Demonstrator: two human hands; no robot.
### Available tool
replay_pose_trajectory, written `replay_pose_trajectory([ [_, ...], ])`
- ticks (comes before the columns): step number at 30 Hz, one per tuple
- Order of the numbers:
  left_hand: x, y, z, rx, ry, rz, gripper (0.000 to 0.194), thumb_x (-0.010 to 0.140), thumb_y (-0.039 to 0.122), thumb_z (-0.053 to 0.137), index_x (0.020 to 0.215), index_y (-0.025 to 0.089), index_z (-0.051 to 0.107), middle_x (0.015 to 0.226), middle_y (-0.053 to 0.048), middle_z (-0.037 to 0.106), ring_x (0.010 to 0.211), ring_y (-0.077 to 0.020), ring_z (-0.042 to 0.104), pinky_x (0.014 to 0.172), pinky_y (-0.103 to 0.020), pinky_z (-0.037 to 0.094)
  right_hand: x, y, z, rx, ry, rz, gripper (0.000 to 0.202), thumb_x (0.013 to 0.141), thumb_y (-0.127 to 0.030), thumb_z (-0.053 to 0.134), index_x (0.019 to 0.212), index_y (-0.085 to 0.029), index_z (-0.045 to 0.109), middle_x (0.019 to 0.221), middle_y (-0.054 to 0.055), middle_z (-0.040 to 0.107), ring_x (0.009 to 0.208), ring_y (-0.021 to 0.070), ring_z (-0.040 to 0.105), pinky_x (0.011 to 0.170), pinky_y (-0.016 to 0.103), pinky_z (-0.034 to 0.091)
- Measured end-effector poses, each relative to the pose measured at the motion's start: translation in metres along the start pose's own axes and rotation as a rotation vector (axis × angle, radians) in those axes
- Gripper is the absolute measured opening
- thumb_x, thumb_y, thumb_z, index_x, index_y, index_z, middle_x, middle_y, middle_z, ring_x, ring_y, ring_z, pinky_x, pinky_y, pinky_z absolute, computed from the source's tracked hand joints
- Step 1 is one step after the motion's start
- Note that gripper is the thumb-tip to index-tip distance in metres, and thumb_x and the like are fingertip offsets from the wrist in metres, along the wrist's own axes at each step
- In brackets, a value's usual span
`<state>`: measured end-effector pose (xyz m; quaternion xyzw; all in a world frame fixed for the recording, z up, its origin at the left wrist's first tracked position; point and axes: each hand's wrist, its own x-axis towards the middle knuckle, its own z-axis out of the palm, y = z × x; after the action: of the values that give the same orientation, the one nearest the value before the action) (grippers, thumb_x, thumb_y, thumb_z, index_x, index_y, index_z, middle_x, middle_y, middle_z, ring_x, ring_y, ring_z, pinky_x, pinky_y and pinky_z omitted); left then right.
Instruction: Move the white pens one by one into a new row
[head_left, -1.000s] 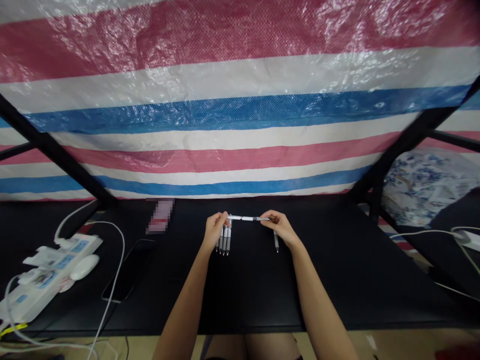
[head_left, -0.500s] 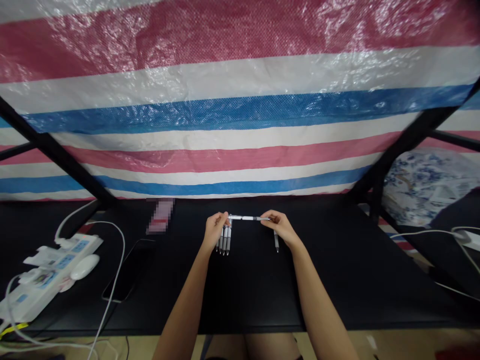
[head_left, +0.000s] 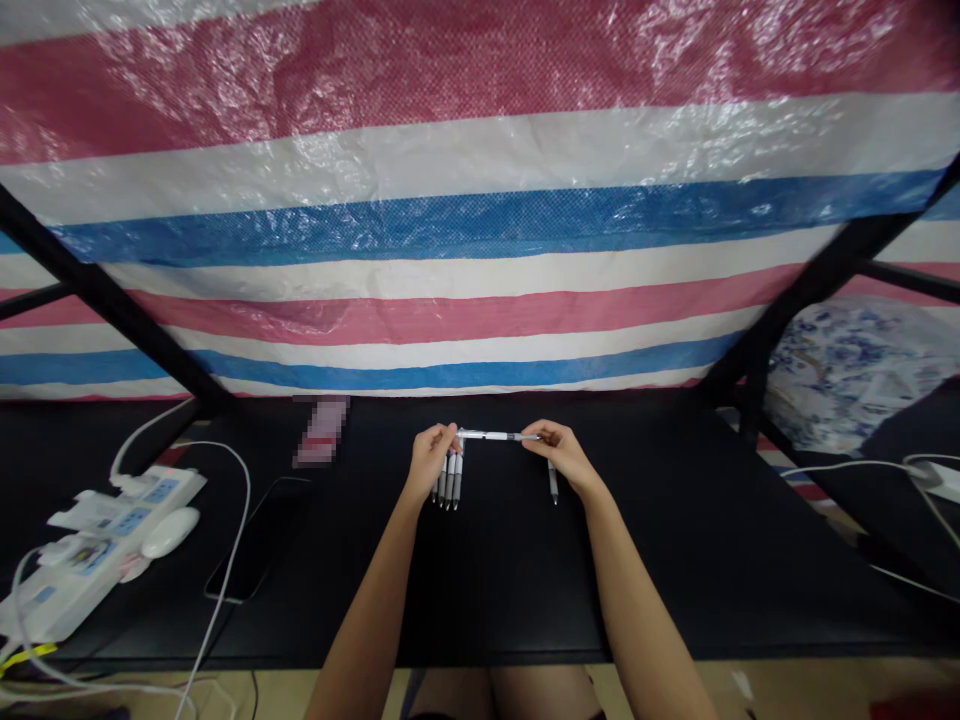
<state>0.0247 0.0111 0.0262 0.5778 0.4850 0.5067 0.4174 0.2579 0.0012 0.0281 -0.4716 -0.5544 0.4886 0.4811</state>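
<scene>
A white and grey pen (head_left: 491, 436) lies crosswise between my two hands. My left hand (head_left: 433, 453) pinches its left end, and my right hand (head_left: 556, 450) pinches its grey right end. Below my left hand, several similar pens (head_left: 452, 485) lie side by side with their tips toward me, their upper parts partly hidden by the fingers. Another pen (head_left: 553, 483) points toward me just under my right hand, its upper end covered by that hand.
On the black table (head_left: 510, 580), a dark phone (head_left: 259, 540) and a white power strip (head_left: 112, 545) with cables are at the left. A pixelated pink item (head_left: 321, 432) lies farther back. Striped sheeting (head_left: 465, 320) hangs behind, between black frame bars.
</scene>
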Motion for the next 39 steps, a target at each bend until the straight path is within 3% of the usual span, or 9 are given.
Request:
replay_pose_trajectory([
  [15,-0.0006,0.0005,0.001,-0.004,-0.018,0.008,0.041,0.08,0.049,0.052,0.054,0.017,0.056,0.056,-0.002,0.057,0.055,-0.012,0.052,0.057,-0.024,0.039,-0.0027,-0.0063,0.0016,0.014,-0.027,0.011,0.025,0.066,-0.039,0.072,0.079,-0.019,0.066,0.078,0.003,0.068,0.076,0.0177,0.06,0.071,0.03,0.043],
  [21,-0.0009,0.0026,0.0002,0.038,-0.051,0.011,0.043,0.08,0.05,0.051,0.053,0.017,0.054,0.053,0.0,0.053,0.051,-0.0109,0.048,0.054,-0.024,0.037,-0.0028,-0.0067,0.003,0.01,-0.061,0.019,0.032,0.075,-0.047,0.062,0.088,-0.017,0.067,0.062,0.003,0.066,0.057,0.014,0.055,0.06,0.028,0.042],
  [28,-0.002,0.0036,0.0004,0.05,-0.075,0.012,0.044,0.081,0.051,0.049,0.053,0.017,0.053,0.051,0.001,0.05,0.049,-0.0101,0.044,0.052,-0.023,0.034,-0.0042,-0.0064,0.0042,-0.047,-0.071,0.045,0.05,0.084,-0.058,0.043,0.104,-0.017,0.064,0.041,-0.003,0.052,0.042,0.0129,0.047,0.051,0.027,0.04],
  [32,-0.0022,0.0047,-0.0004,0.035,-0.038,-0.006,0.043,0.08,0.05,0.05,0.052,0.017,0.05,0.051,0.001,0.048,0.048,-0.0097,0.042,0.05,-0.023,0.032,-0.0036,-0.0048,0.0015,-0.022,-0.077,0.031,0.047,0.077,-0.053,0.058,0.107,-0.017,0.058,0.056,0.0,0.063,0.049,0.0133,0.052,0.052,0.027,0.04],
  [35,-0.0022,0.0054,-0.0009,0.04,-0.023,0.0,0.042,0.081,0.049,0.05,0.053,0.017,0.051,0.05,0.001,0.048,0.048,-0.0094,0.041,0.049,-0.023,0.031,-0.0023,-0.0018,-0.0013,0.011,-0.074,0.035,0.042,0.067,-0.044,0.071,0.098,-0.018,0.057,0.066,0.002,0.067,0.061,0.0153,0.059,0.059,0.028,0.041],
  [39,-0.002,0.0056,-0.0007,0.035,-0.027,-0.002,0.042,0.081,0.048,0.05,0.053,0.017,0.05,0.05,0.002,0.047,0.048,-0.0094,0.042,0.049,-0.023,0.031,-0.0008,0.0004,-0.0026,0.029,-0.063,0.049,0.036,0.066,-0.043,0.072,0.09,-0.019,0.059,0.073,0.004,0.068,0.07,0.0178,0.062,0.061,0.028,0.041],
])
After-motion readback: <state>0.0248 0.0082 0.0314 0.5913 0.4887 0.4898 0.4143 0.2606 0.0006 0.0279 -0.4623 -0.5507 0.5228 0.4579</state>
